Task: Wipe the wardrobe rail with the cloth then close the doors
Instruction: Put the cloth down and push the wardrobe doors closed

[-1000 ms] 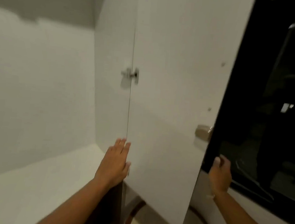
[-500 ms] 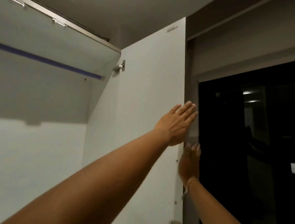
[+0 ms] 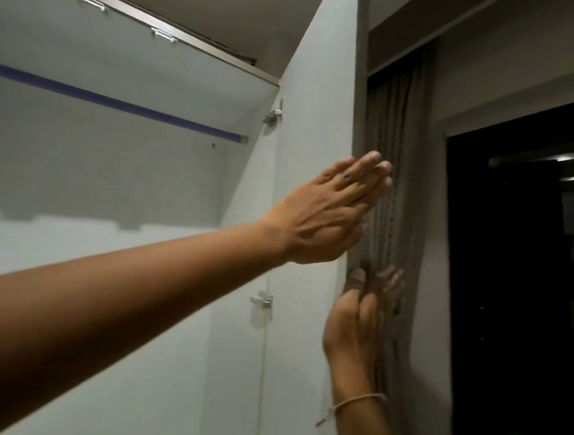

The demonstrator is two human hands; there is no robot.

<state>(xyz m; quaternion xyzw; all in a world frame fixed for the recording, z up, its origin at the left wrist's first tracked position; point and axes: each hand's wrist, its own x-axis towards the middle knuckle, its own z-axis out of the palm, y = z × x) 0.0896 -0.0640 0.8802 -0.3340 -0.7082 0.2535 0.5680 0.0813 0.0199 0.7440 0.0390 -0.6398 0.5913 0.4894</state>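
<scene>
Inside the white, matt wardrobe (image 3: 93,174) a slim purple rail (image 3: 116,102) runs under the top panel. Metal hinges (image 3: 273,115) join the open, smooth door (image 3: 316,116) to the side wall. The left hand (image 3: 327,213) lies flat on the door, fingers straight and together. Below, the right hand (image 3: 356,322) curls its fingers over the door's edge. A ribbed grey curtain (image 3: 394,129) hangs beside a dark window (image 3: 522,270). No cloth shows.

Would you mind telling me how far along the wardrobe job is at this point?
No cloth is in view, so whether the purple rail was wiped cannot be told. In hand: closing the right door, which stands wide open. The left hand lies flat on its inner face; the right hand grips its outer edge beside the curtain. Left: swinging the doors shut.
</scene>
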